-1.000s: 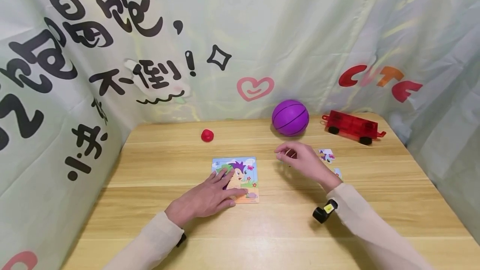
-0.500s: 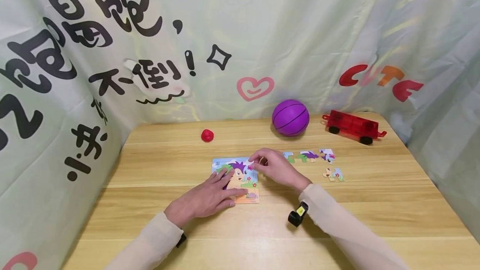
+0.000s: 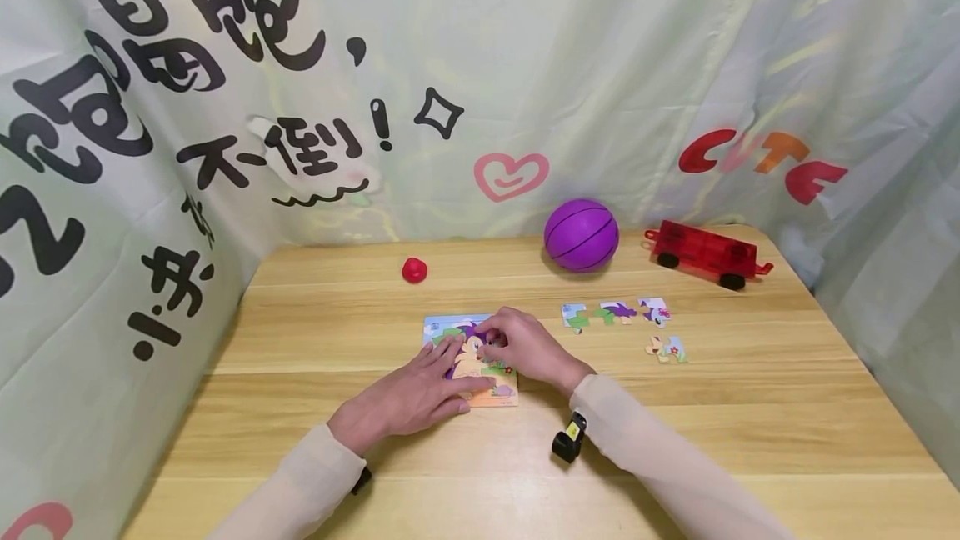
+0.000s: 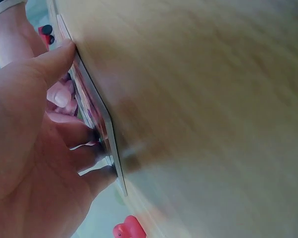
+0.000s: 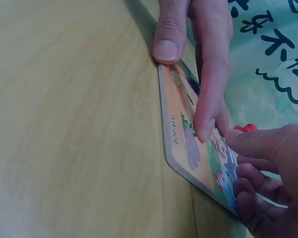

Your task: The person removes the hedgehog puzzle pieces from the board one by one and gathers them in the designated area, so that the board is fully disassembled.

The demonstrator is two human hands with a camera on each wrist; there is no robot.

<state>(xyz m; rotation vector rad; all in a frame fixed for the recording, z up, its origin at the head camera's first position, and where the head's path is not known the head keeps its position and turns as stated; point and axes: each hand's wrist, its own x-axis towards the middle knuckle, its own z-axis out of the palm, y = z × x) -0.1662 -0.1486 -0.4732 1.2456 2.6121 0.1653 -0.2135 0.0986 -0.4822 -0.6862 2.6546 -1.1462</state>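
Note:
A square jigsaw puzzle point(image 3: 505, 394) showing a purple-haired cartoon hedgehog lies flat on the wooden table. My left hand point(image 3: 408, 394) rests on its left part with fingers spread and fairly straight, the thumb at the near edge in the left wrist view. From the right, my right hand point(image 3: 528, 348) reaches over the puzzle's upper right part, fingers curled and thumb and forefinger tips down at its surface. The right wrist view shows these tips close beside the left fingers; I cannot tell whether they pinch a piece. Part of the picture is hidden under both hands.
Several loose puzzle pieces point(image 3: 617, 312) lie right of the puzzle, most in a row and one group point(image 3: 666, 349) nearer. Behind them stand a purple ball point(image 3: 581, 236) and a red toy wagon point(image 3: 705, 252). A small red toy duck point(image 3: 414, 270) sits at the back left.
My right hand has moved left from beside the loose pieces to over the puzzle, uncovering those pieces. The left hand has stayed on the puzzle.

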